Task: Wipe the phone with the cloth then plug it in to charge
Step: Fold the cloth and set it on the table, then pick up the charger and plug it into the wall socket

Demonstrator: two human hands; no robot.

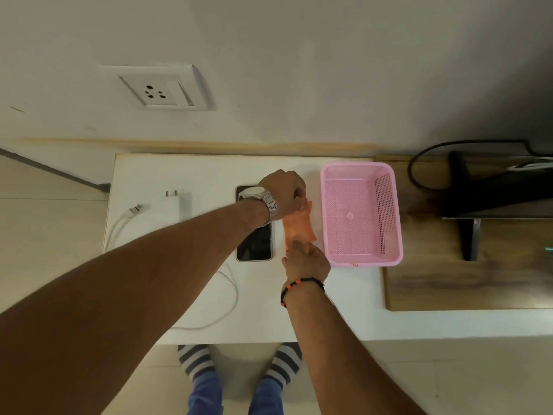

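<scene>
On the white table (185, 172), both hands gripped an orange cloth (299, 227) between the basket and the phone.
At three o'clock sat the pink basket (389, 211); the dark phone (254, 241) lay flat just beside the cloth at nine o'clock. Left hand (284, 191) pinched the cloth's far end, right hand (306, 260) its near end. White charger (173, 205) and cable (230, 298) lay further toward nine.

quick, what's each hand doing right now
Left hand: closed on the far end of the orange cloth.
Right hand: closed on the near end of the same cloth.
</scene>
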